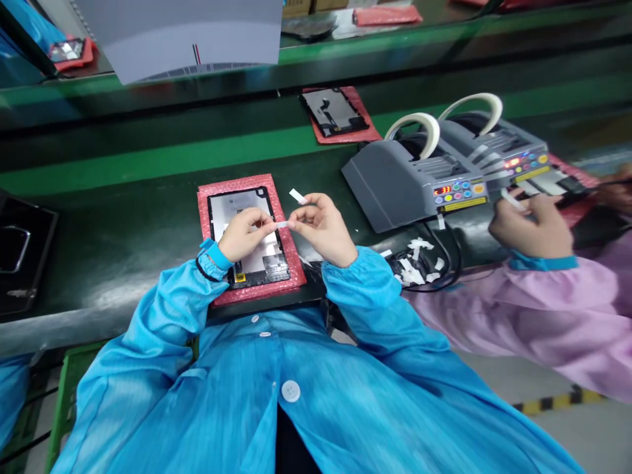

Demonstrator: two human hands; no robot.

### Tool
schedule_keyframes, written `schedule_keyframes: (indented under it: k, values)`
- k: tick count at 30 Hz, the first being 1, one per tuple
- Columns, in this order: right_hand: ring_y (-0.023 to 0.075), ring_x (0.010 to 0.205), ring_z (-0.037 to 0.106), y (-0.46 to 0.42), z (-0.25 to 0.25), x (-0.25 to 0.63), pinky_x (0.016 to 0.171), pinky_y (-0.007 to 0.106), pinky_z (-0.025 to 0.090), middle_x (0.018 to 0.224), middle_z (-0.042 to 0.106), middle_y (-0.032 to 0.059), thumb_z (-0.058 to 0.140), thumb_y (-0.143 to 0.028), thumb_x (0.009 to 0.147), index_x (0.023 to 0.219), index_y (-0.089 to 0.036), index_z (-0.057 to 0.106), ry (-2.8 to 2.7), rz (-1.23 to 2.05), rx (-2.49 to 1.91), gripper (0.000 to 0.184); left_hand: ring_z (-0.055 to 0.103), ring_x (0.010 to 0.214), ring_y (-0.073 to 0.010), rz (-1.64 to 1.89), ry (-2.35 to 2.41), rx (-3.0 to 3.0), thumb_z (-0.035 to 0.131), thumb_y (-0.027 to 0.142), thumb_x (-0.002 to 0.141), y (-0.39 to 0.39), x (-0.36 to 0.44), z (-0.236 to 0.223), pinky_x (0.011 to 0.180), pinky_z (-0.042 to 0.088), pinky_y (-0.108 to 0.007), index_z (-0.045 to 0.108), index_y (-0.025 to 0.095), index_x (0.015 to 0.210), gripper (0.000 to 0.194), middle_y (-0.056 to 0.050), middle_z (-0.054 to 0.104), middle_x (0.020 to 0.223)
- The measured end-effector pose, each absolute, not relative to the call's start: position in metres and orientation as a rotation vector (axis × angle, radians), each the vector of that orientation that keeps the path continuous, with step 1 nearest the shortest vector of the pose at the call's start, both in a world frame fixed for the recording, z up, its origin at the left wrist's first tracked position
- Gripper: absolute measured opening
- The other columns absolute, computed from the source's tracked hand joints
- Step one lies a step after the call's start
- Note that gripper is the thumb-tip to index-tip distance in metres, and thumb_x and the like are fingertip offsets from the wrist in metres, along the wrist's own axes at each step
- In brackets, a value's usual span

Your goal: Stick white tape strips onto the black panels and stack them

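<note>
Between my two hands a short white strip of tape is stretched, pinched at one end by my left hand and at the other by my right hand. A second white tape piece sticks up from the fingers of my right hand. Beneath my left hand lies a tablet screen panel, its silvery back facing up, with black edges and a yellow label near the bottom. It rests on a pink bubble-wrap sheet. My left hand covers part of the panel.
Two grey tape dispensers with white rolls stand right. Tape scraps and cables lie before them. Another panel lies on pink wrap behind. A co-worker's hand holds tape at right. A black case sits at left.
</note>
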State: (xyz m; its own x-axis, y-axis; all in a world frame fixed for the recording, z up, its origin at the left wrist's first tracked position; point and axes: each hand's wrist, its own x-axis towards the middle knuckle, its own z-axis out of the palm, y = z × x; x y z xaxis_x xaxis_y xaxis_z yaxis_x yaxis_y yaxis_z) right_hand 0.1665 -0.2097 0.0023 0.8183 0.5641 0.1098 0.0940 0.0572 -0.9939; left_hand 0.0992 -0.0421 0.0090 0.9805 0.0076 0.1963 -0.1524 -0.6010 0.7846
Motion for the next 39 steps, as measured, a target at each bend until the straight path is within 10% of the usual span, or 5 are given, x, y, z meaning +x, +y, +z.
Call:
schedule_keyframes:
  k: [15, 39]
  values:
    - [0.0117, 0.054, 0.054, -0.189, -0.035, 0.181, 0.058, 0.025, 0.040, 0.056, 0.052, -0.0106, 0.061, -0.016, 0.057, 0.088, -0.024, 0.028, -0.287, 0.575, -1.731, 0.046, 0.049, 0.102, -0.0286, -0.100, 0.330, 2.738, 0.053, 0.031, 0.083, -0.057, 0.109, -0.003, 0.084, 0.042, -0.042, 0.066, 0.018, 0.073, 0.021, -0.010, 0.060, 0.092]
    - [0.0085, 0.051, 0.042, -0.200, -0.043, 0.188, 0.055, 0.023, 0.033, 0.055, 0.043, -0.0121, 0.071, -0.024, 0.052, 0.082, -0.023, 0.036, -0.334, 0.490, -1.814, 0.046, 0.046, 0.102, -0.0307, -0.021, 0.284, 2.757, 0.060, 0.030, 0.077, -0.051, 0.107, -0.007, 0.086, 0.038, -0.044, 0.060, 0.017, 0.077, 0.013, -0.011, 0.057, 0.093]
